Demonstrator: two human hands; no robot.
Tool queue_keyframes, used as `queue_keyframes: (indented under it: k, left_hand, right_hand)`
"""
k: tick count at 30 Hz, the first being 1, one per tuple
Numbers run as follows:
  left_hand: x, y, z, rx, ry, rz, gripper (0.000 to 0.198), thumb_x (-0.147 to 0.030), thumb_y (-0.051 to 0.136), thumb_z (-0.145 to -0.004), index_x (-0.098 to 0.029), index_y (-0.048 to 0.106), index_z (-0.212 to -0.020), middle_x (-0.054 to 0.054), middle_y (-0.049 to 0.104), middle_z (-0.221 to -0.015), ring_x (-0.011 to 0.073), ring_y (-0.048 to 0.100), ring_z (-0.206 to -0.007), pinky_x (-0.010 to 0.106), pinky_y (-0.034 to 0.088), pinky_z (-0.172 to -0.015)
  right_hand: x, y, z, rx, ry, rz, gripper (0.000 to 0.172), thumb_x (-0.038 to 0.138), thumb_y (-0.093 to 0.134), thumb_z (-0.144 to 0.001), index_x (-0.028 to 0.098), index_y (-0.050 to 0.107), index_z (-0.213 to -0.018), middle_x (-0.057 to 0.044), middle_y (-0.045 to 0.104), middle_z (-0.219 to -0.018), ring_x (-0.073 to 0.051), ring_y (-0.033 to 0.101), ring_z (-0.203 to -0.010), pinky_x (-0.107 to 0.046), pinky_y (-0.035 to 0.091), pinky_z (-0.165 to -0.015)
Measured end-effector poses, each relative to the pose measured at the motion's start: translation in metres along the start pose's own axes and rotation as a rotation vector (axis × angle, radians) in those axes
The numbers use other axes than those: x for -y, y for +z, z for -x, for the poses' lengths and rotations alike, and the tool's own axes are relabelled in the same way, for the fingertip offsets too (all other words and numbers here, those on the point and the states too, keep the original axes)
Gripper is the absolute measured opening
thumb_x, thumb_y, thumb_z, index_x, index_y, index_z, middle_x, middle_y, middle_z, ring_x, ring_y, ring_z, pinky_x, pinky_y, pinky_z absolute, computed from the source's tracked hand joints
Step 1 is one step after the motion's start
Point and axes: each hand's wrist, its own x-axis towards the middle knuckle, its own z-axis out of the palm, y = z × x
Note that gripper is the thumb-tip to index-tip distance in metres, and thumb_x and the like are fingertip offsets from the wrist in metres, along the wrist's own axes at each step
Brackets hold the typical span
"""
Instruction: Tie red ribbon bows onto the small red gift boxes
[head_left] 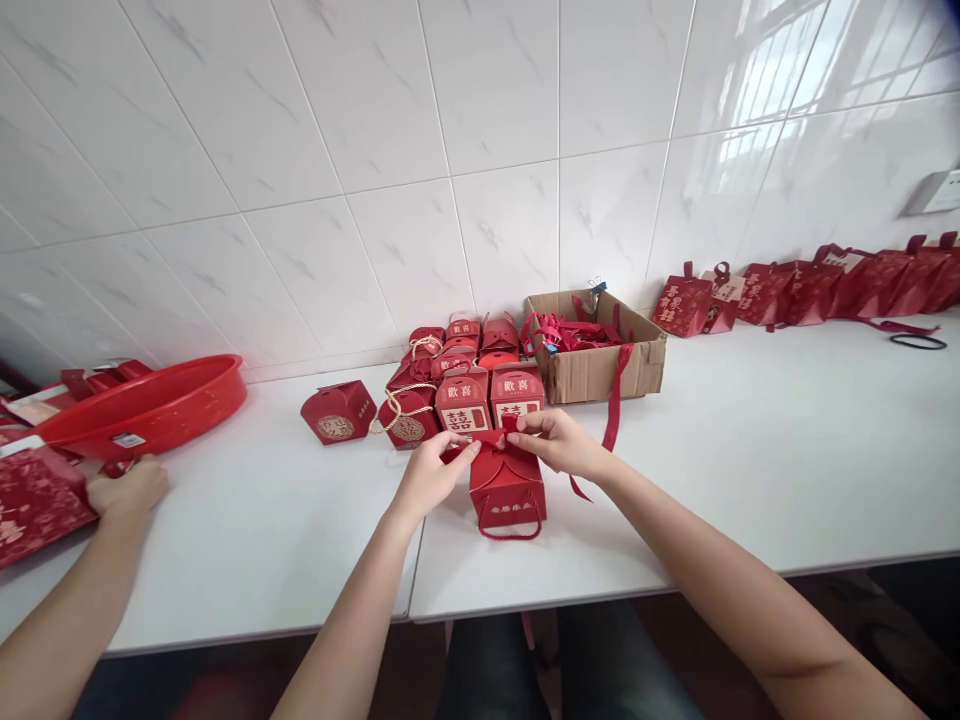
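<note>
A smooth white table (750, 480) leaves room between its front edge and the squarish red box (508, 492) with curved flaps (506, 462); above it, left hand (437, 470) and right hand (560, 443) each pinch a flat red ribbon (491, 437).

L hand (433, 472) + R hand (564, 442) both bare, slim fingers (534, 424), nail detail too tiny to make out. L forearm (356, 610) bare as far as visible, R arm (712, 555) bare past elbow crease. Dark trousers (619, 660) below tabletop (262, 530) front edge, kinda blue-grey tint, fabric blurry, can't tell if denim tbh.
</note>
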Motion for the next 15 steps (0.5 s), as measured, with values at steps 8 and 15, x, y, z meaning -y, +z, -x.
queue_keyframes:
  k: [8,15]
  left_hand:
    - [-0.053,-0.022,-0.005,0.031,0.483,-0.173,0.016,-0.033,0.056,-0.085,-0.022,0.068,-0.086,0.002,0.053,-0.084,0.0135,0.055,-0.074,0.025,0.046,-0.066]
    - [-0.069,-0.003,-0.039,0.048,0.766,-0.424,0.011,-0.027,0.061,-0.083,-0.027,0.072,-0.080,0.001,0.054,-0.086,0.0171,0.054,-0.086,0.037,0.039,-0.091]
  right_hand:
    - [0.001,0.015,-0.004,-0.290,0.062,0.215,0.018,0.027,0.058,-0.074,0.018,0.074,-0.073,0.000,0.064,-0.063,-0.012,0.047,-0.057,-0.023,0.034,-0.052]
    - [0.002,0.011,-0.001,-0.068,0.007,0.159,0.023,0.028,0.057,-0.074,0.017,0.055,-0.054,0.006,0.038,-0.049,-0.007,0.028,-0.048,-0.023,0.023,-0.046]
